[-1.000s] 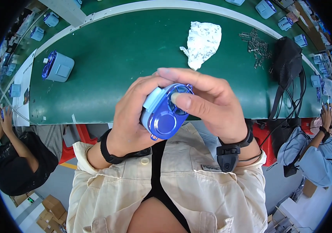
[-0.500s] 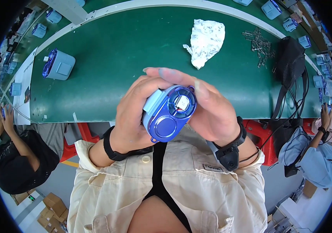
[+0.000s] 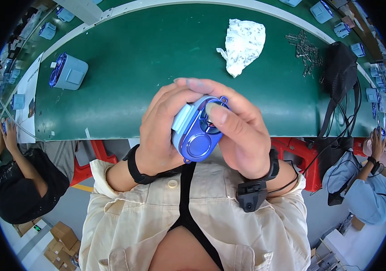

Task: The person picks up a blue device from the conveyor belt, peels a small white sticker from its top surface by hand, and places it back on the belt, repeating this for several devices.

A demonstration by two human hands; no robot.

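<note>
A small light-blue device (image 3: 197,146) with a shiny dark-blue oval face is held up in front of my chest, its face turned toward me. My left hand (image 3: 159,124) wraps round its left side, closed on the body. On the other side, my right hand (image 3: 245,131) grips it too, its fingers curled behind and its thumb pressed over the round recess in the upper part of the face. The thumb hides most of that recess. Below it, a plain round disc shows on the face.
A similar light-blue device (image 3: 69,72) stands on the green table (image 3: 125,90) at left. Crumpled white sheeting (image 3: 244,45) lies farther off, beside a pile of small metal parts (image 3: 308,52). A black bag (image 3: 338,67) with cables sits at right. People work on both sides.
My right thumb has come down onto the round recess, covering the white piece seen inside it. The device has shifted slightly to the right.
</note>
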